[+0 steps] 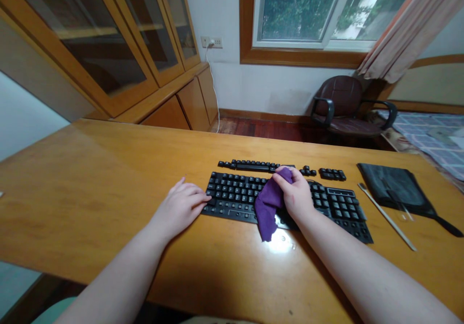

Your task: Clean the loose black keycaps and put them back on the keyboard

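A black keyboard (337, 208) lies on the wooden desk (90, 188), a little right of centre. My right hand (299, 193) is closed on a purple cloth (268, 203), pressing it against the upper middle of the keyboard; the cloth hangs down over the keys to the desk. My left hand (179, 208) lies flat with its fingers stretched out, fingertips touching the keyboard's left edge. A row of loose black keycaps (253, 165) sits on the desk just behind the keyboard, with a smaller group of keycaps (332, 173) to the right.
A black pouch (395, 188) lies at the desk's right end, with a thin pale stick (386, 216) beside it. Behind the desk stand a dark armchair (342, 106), a wooden cabinet with glass doors (119, 48), and a bed (431, 135) at right.
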The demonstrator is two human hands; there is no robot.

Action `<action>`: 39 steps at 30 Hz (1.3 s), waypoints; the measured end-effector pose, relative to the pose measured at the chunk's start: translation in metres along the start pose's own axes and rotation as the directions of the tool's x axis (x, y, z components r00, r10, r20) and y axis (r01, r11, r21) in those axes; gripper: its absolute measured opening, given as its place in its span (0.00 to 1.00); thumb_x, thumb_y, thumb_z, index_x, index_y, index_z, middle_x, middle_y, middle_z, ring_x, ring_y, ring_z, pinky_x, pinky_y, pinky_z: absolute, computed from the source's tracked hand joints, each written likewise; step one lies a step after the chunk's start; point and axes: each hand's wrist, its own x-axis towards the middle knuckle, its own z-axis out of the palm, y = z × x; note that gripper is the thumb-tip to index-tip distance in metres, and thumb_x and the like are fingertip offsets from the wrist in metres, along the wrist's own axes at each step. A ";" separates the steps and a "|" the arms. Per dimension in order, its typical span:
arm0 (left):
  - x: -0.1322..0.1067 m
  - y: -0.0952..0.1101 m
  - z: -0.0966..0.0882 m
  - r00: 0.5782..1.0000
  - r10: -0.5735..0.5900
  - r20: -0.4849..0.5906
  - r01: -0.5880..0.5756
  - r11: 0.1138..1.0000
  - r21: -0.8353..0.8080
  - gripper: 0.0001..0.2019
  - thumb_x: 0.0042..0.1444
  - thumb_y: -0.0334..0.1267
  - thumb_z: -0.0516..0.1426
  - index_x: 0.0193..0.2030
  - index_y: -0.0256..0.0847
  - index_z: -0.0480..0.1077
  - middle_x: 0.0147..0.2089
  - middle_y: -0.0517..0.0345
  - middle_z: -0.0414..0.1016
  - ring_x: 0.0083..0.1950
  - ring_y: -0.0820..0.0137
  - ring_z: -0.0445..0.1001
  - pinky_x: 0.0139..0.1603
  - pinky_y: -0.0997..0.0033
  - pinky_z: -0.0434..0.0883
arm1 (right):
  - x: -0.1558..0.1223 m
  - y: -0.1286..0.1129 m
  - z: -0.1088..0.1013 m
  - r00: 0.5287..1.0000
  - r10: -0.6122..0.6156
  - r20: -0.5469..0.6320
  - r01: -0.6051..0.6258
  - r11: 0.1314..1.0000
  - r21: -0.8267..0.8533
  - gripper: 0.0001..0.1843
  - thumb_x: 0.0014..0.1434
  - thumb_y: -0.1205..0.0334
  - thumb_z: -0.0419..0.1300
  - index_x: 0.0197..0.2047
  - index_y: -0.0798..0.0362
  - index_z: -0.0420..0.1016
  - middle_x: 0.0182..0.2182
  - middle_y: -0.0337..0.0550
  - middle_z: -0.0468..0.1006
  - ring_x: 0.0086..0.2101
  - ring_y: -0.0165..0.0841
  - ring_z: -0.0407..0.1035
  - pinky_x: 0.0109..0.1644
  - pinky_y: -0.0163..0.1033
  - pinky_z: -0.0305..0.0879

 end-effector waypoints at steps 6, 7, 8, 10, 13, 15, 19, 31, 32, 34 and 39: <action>0.000 0.001 -0.001 1.000 0.020 -0.007 -0.019 0.999 0.047 0.11 0.58 0.41 0.53 0.41 0.49 0.76 0.38 0.55 0.78 0.42 0.65 0.73 0.62 0.43 0.54 | 0.000 0.002 0.000 1.000 0.005 0.000 -0.005 1.000 0.009 0.16 0.46 0.52 0.65 0.36 0.52 0.72 0.34 0.41 0.74 0.37 0.36 0.68 0.46 0.43 0.63; 0.000 0.002 -0.002 1.000 0.025 -0.008 -0.025 0.998 0.054 0.11 0.58 0.41 0.53 0.41 0.49 0.76 0.38 0.55 0.78 0.42 0.65 0.73 0.62 0.43 0.54 | 0.000 0.003 0.000 1.000 0.004 0.001 -0.004 1.000 0.008 0.16 0.46 0.52 0.65 0.36 0.52 0.72 0.34 0.41 0.74 0.37 0.36 0.68 0.46 0.43 0.63; 0.001 0.003 -0.003 0.999 0.031 -0.008 -0.030 0.998 0.061 0.11 0.58 0.40 0.53 0.41 0.49 0.76 0.37 0.56 0.78 0.42 0.65 0.73 0.62 0.43 0.54 | 0.000 0.003 0.000 1.000 0.003 0.005 -0.003 1.000 0.009 0.16 0.46 0.52 0.65 0.36 0.52 0.72 0.34 0.41 0.74 0.36 0.36 0.68 0.45 0.43 0.63; 0.001 0.005 -0.004 0.999 0.044 -0.003 -0.044 0.996 0.073 0.11 0.58 0.39 0.52 0.40 0.48 0.76 0.37 0.56 0.78 0.42 0.65 0.73 0.62 0.42 0.53 | 0.000 0.004 0.000 1.000 0.000 0.009 0.000 1.000 0.016 0.16 0.46 0.52 0.65 0.36 0.52 0.72 0.32 0.40 0.73 0.35 0.36 0.67 0.44 0.42 0.63; 0.000 0.008 -0.005 0.999 0.047 0.019 -0.048 0.996 0.080 0.11 0.58 0.39 0.51 0.40 0.47 0.76 0.38 0.56 0.78 0.42 0.66 0.73 0.63 0.43 0.52 | 0.001 0.006 0.001 1.000 0.000 0.009 0.000 0.999 0.033 0.16 0.46 0.52 0.65 0.36 0.52 0.72 0.32 0.39 0.73 0.34 0.35 0.67 0.43 0.42 0.63; 0.000 0.006 -0.004 0.999 0.027 0.041 -0.029 0.998 0.063 0.11 0.59 0.39 0.51 0.40 0.47 0.75 0.38 0.56 0.78 0.42 0.66 0.74 0.63 0.43 0.52 | 0.001 0.006 0.001 1.000 0.003 0.001 -0.003 1.000 0.031 0.16 0.45 0.52 0.65 0.35 0.52 0.72 0.32 0.40 0.73 0.34 0.35 0.67 0.43 0.42 0.63; 0.001 -0.001 0.000 0.995 -0.055 0.080 0.056 0.998 -0.016 0.11 0.58 0.42 0.52 0.42 0.46 0.73 0.42 0.56 0.78 0.45 0.65 0.74 0.63 0.45 0.52 | 0.001 0.004 0.001 1.000 -0.004 -0.009 0.004 1.000 0.026 0.16 0.45 0.52 0.65 0.35 0.52 0.72 0.33 0.40 0.74 0.35 0.36 0.67 0.45 0.43 0.63; 0.001 -0.009 0.005 0.947 -0.271 0.171 0.318 0.864 -0.389 0.12 0.56 0.45 0.52 0.42 0.41 0.66 0.41 0.55 0.74 0.43 0.65 0.72 0.46 0.65 0.70 | 0.000 0.003 0.001 1.000 0.000 -0.003 0.000 0.999 0.034 0.15 0.46 0.53 0.66 0.35 0.52 0.72 0.34 0.40 0.73 0.36 0.35 0.67 0.45 0.41 0.62; 0.001 -0.010 0.005 0.949 -0.265 0.171 0.312 0.869 -0.384 0.11 0.56 0.45 0.52 0.41 0.41 0.67 0.41 0.55 0.73 0.43 0.65 0.72 0.46 0.65 0.69 | 0.000 0.002 0.001 1.000 -0.001 -0.003 0.001 0.999 0.032 0.15 0.46 0.53 0.66 0.35 0.52 0.72 0.34 0.40 0.74 0.36 0.35 0.67 0.45 0.41 0.62; 0.001 -0.011 0.004 0.953 -0.248 0.171 0.296 0.878 -0.376 0.11 0.55 0.45 0.53 0.41 0.41 0.68 0.41 0.55 0.73 0.43 0.65 0.72 0.46 0.65 0.69 | 0.000 0.002 0.000 1.000 0.000 -0.001 0.000 1.000 0.029 0.15 0.45 0.53 0.66 0.35 0.52 0.72 0.34 0.40 0.74 0.36 0.36 0.68 0.45 0.41 0.62; 0.002 -0.010 0.003 0.969 -0.181 0.167 0.230 0.906 -0.355 0.11 0.56 0.45 0.53 0.40 0.42 0.71 0.42 0.55 0.74 0.45 0.65 0.72 0.49 0.64 0.69 | 0.000 0.001 0.001 1.000 0.011 0.007 -0.012 0.999 0.031 0.16 0.45 0.52 0.66 0.35 0.52 0.72 0.33 0.40 0.74 0.36 0.35 0.68 0.44 0.41 0.62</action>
